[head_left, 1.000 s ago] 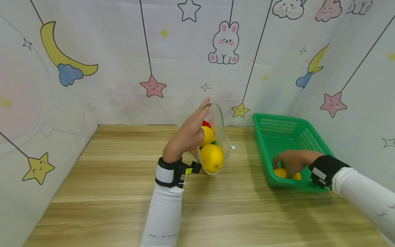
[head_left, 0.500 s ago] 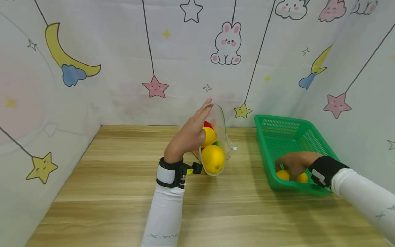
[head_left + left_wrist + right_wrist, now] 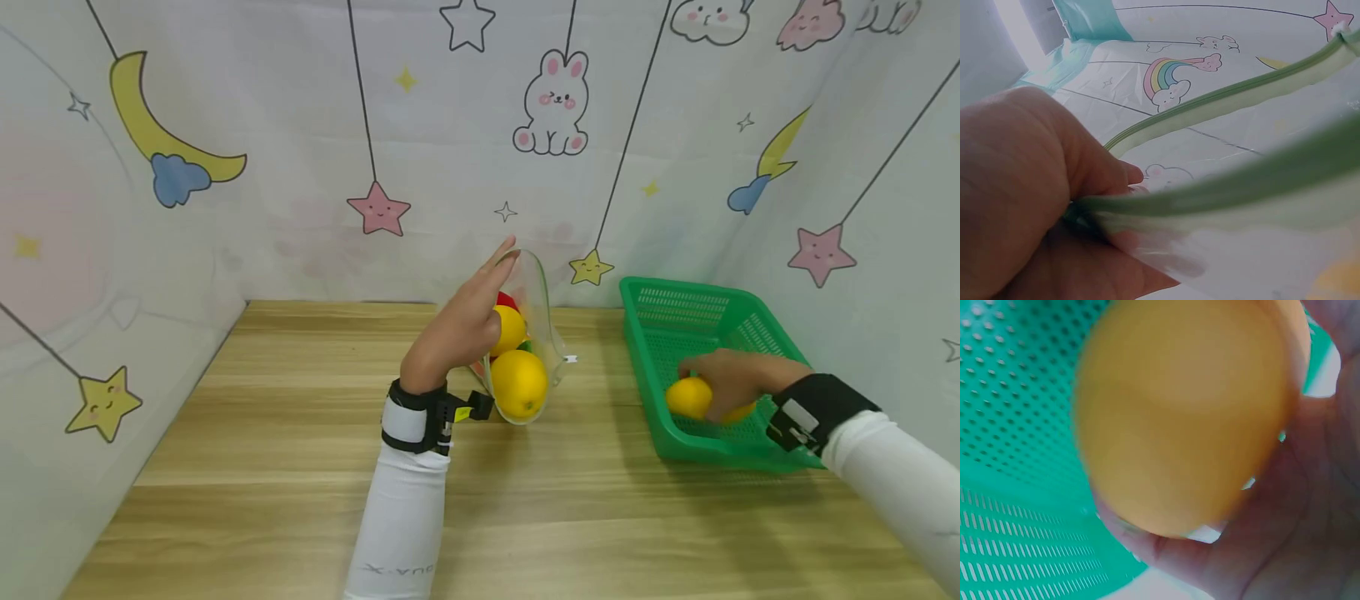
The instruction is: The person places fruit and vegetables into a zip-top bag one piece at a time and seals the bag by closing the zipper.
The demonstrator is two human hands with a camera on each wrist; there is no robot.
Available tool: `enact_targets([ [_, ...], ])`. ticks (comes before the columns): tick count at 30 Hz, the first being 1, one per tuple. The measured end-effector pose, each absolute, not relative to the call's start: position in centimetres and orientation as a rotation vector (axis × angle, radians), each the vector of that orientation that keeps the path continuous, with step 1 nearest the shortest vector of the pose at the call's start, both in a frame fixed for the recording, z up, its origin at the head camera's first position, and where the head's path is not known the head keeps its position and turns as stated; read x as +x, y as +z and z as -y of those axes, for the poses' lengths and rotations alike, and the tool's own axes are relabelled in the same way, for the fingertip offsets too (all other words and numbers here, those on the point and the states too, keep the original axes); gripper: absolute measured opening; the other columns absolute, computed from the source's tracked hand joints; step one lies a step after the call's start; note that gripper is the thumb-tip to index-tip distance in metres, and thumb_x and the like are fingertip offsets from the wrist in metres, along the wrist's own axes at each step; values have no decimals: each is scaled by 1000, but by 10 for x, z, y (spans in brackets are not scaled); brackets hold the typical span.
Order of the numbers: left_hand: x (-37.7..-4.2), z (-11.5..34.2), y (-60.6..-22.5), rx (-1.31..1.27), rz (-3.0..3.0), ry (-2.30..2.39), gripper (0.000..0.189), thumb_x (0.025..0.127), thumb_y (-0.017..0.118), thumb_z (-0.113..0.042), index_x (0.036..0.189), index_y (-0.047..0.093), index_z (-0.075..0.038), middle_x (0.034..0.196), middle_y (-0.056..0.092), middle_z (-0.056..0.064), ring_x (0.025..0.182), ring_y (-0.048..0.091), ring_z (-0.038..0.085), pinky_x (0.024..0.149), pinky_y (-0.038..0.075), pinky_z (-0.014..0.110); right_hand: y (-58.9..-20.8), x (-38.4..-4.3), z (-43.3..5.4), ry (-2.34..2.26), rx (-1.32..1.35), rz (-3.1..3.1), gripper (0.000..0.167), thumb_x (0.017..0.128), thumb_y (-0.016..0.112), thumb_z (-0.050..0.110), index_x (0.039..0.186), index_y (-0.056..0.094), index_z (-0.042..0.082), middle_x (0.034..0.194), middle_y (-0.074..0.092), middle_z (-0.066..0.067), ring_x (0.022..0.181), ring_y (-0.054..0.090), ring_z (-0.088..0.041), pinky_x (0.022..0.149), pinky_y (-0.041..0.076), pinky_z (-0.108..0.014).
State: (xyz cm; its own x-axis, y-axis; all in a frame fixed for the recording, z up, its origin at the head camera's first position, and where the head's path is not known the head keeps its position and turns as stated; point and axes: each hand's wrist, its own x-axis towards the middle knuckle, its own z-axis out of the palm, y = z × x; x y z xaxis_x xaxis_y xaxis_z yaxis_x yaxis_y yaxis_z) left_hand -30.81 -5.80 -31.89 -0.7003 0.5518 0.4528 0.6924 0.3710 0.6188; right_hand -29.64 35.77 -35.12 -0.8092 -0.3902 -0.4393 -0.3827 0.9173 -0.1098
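Note:
My left hand (image 3: 457, 329) grips the rim of a clear zip bag (image 3: 535, 287); its green zip edge (image 3: 1222, 194) runs from the thumb in the left wrist view. The bag's mouth gapes. Inside lie an orange (image 3: 519, 383), a second yellow-orange fruit (image 3: 510, 329) and something red (image 3: 505, 300) partly hidden behind. Inside the green basket (image 3: 645, 417), my right hand (image 3: 723, 379) has its fingers curled round a smooth oval yellow fruit (image 3: 1185, 419). Yellow shows on both sides of that hand; I cannot tell whether it is one fruit or two.
The basket stands on the right of the wooden table (image 3: 300, 467), close to the side curtain. A printed curtain (image 3: 300, 125) closes off the back and both sides. A small white zip slider (image 3: 572, 359) sticks out at the bag's right.
My right hand has risen a little inside the basket and shifted slightly right, raising the yellow fruit. My left hand stays at the bag's rim. The head view has shifted slightly.

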Motion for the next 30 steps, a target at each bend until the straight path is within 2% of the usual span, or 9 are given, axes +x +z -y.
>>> enact_targets([
  [7,-308,55,-316,-1126,2466,-1240,82,80,28,22,159,22,1,172,2,3,159,10,20,128,15,38,-315,-296,-364,-122,-574,-2900,51,74,77,19,122,59,11,91,61,-1,74,50,-16,64,41,-31],
  [12,-307,54,-315,-1120,2461,-1242,82,79,28,22,159,23,0,172,3,2,159,12,21,128,16,39,-279,-289,-359,-150,-558,-3106,55,77,77,19,125,55,7,87,59,-4,71,51,-18,63,40,-32],
  [20,-307,53,-318,-1124,2461,-1228,83,79,29,22,159,24,0,172,4,2,158,13,21,127,18,39,-247,-278,-332,-347,-571,-3432,64,80,80,26,133,51,5,96,64,-16,74,53,-26,60,41,-34],
  [24,-307,53,-320,-1126,2459,-1227,83,80,29,23,159,23,-1,172,4,2,158,13,20,127,19,39,-239,-270,-305,-541,-653,-3546,62,79,82,27,132,56,8,97,65,-12,75,51,-23,60,41,-31],
  [30,-307,52,-320,-1123,2451,-1225,83,79,29,22,159,23,0,172,5,3,158,14,22,127,19,39,-227,-255,-254,-959,-886,-3475,61,75,83,14,131,59,8,107,65,-6,81,51,-15,66,44,-21],
])
